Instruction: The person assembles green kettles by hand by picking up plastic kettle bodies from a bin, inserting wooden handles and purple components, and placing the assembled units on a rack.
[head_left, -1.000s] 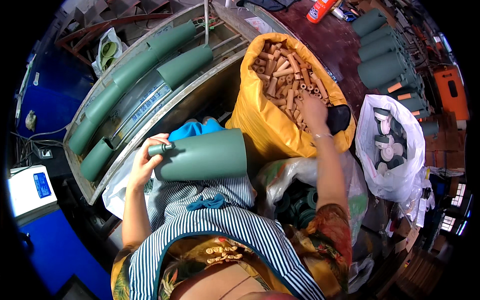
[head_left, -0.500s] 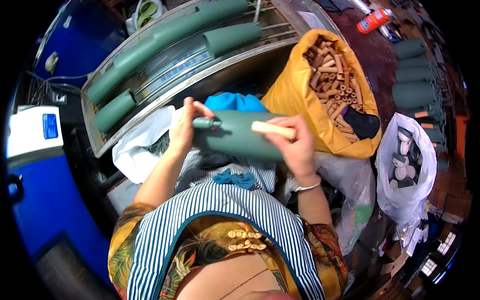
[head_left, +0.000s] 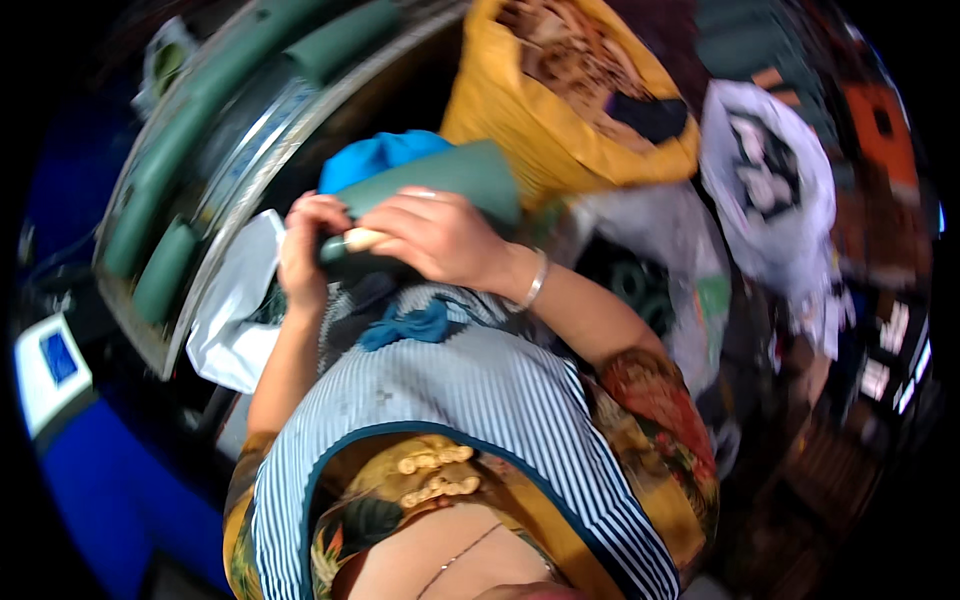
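A green plastic cylinder (head_left: 470, 182) lies across my lap, tilted up to the right. My left hand (head_left: 306, 250) is closed around its left end, beside a short green stub (head_left: 333, 249). In my right hand (head_left: 432, 238) a pale wooden tube (head_left: 366, 239) is gripped, its end up against the stub; my fingers partly hide where they meet. The right palm also rests over the cylinder's near side. Behind the cylinder is a bright blue cloth or bag (head_left: 372, 157). The picture is somewhat blurred.
Ahead right stands a yellow sack (head_left: 480, 110) of wooden tubes, and beside it a white bag (head_left: 790, 250) of dark and white parts. A metal-rimmed trough (head_left: 290, 140) with green cylinders is at the left. A clear plastic bag (head_left: 690, 230) sits by my right arm.
My right hand has brought the wooden tube left, from above the cylinder's right part to the green stub. The cylinder now slants more. The whole view has shifted and turned.
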